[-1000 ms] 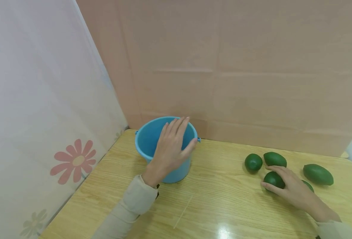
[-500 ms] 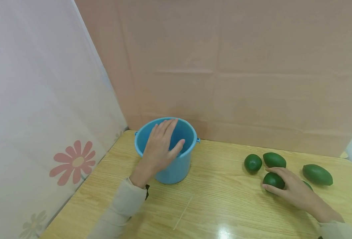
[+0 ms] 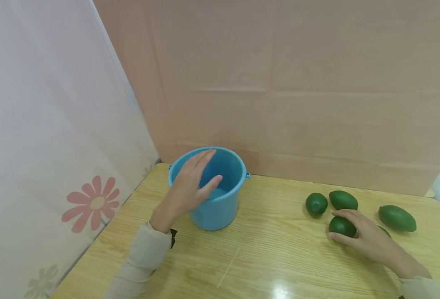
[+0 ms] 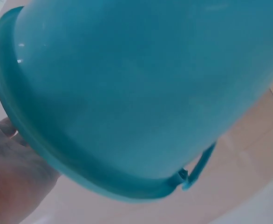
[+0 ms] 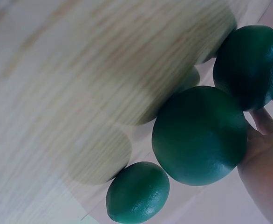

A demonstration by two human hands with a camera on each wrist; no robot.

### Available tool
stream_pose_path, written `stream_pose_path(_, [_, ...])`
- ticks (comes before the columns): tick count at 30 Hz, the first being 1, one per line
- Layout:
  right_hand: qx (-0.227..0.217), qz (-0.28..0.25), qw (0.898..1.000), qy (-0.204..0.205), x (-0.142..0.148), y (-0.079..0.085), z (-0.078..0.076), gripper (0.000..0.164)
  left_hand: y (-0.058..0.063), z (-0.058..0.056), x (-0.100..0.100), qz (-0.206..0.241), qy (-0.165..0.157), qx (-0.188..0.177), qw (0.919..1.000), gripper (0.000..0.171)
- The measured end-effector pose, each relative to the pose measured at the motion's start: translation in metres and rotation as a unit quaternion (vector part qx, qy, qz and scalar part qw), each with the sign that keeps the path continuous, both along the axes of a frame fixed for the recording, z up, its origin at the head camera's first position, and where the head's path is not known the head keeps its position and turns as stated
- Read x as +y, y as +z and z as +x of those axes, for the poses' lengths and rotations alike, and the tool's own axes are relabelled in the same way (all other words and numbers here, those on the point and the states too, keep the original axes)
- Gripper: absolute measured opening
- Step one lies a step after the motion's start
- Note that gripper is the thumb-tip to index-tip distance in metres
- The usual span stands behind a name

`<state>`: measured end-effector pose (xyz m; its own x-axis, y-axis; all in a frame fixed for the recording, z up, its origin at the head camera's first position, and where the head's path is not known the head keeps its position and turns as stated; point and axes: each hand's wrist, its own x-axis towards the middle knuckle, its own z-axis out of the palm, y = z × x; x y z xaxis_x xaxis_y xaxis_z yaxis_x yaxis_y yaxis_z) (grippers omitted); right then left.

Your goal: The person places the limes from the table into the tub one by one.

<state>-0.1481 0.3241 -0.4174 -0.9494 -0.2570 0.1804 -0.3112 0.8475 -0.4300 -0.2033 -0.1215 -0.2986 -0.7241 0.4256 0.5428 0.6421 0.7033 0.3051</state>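
My left hand (image 3: 184, 187) hovers by the near left rim of a light blue bucket (image 3: 216, 214), fingers extended and thumb apart, holding nothing. In the left wrist view the bucket's outer wall (image 4: 141, 84) fills most of the picture, with part of the hand (image 4: 15, 172) beyond the rim. At the right, my right hand (image 3: 371, 238) holds a dark green oval fruit (image 3: 341, 226) between thumb and fingers, low at the tabletop. Another green fruit (image 3: 384, 231) is mostly hidden behind that hand. The right wrist view shows fingers behind a green fruit (image 5: 250, 65).
Other green fruits lie around the right hand: one to its left (image 3: 316, 204), one behind (image 3: 343, 200) and one at the far right (image 3: 397, 218). A wood-grain table (image 3: 272, 249) meets a brown backdrop (image 3: 317, 104). A flowered curtain (image 3: 55, 124) borders the left side.
My left hand has drawn back to the left and toward me, from over the bucket's opening to its near left rim. The right hand and the fruits have hardly moved.
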Motion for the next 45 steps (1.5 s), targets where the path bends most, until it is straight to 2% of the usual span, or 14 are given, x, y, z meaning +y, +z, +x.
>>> stream_pose_path(12, [0.023, 0.008, 1.0, 0.016, -0.001, 0.0, 0.001, 0.062, -0.006, -0.001, -0.018, -0.014, 0.006, -0.022, 0.9996, 0.063])
stream_pose_path(18, [0.017, 0.005, 1.0, 0.013, 0.0, 0.0, 0.001, 0.063, -0.009, -0.002, -0.029, -0.009, 0.017, -0.044, 0.9988, 0.064])
stream_pose_path(28, [0.016, 0.011, 1.0, 0.007, 0.001, 0.0, 0.001, 0.065, -0.014, -0.008, -0.045, -0.005, 0.027, -0.037, 0.9989, 0.064])
stream_pose_path(37, [0.057, 0.029, 0.998, 0.02, 0.001, -0.002, 0.0, 0.068, -0.021, -0.012, -0.059, 0.001, 0.047, -0.054, 0.9974, 0.062])
stream_pose_path(45, [0.08, 0.032, 0.996, 0.036, 0.004, -0.004, -0.001, 0.078, -0.026, -0.015, -0.069, 0.009, 0.042, -0.053, 0.9977, 0.061])
